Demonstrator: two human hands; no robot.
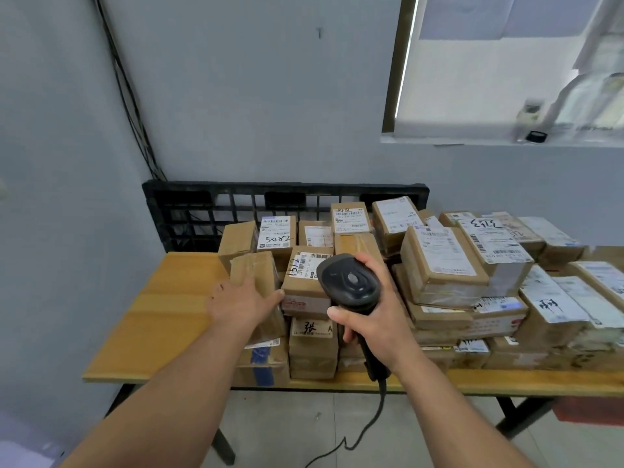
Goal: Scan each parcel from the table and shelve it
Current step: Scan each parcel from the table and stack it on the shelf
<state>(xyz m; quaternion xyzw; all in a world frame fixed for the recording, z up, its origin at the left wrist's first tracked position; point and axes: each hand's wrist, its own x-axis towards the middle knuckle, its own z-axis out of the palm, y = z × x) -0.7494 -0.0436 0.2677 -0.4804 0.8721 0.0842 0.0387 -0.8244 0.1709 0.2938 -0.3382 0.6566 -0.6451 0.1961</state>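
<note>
Right hand grips 1 scanner; left hand touches 1 parcel.

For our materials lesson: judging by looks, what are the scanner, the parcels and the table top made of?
Scanner: likely moulded plastic, dark grey, matt; smooth rounded shell.
Parcels: brown cardboard, dull, with glossy tape and paper labels.
Table top: yellowish wood or wood-look laminate; streaky grain, cannot tell which.
</note>
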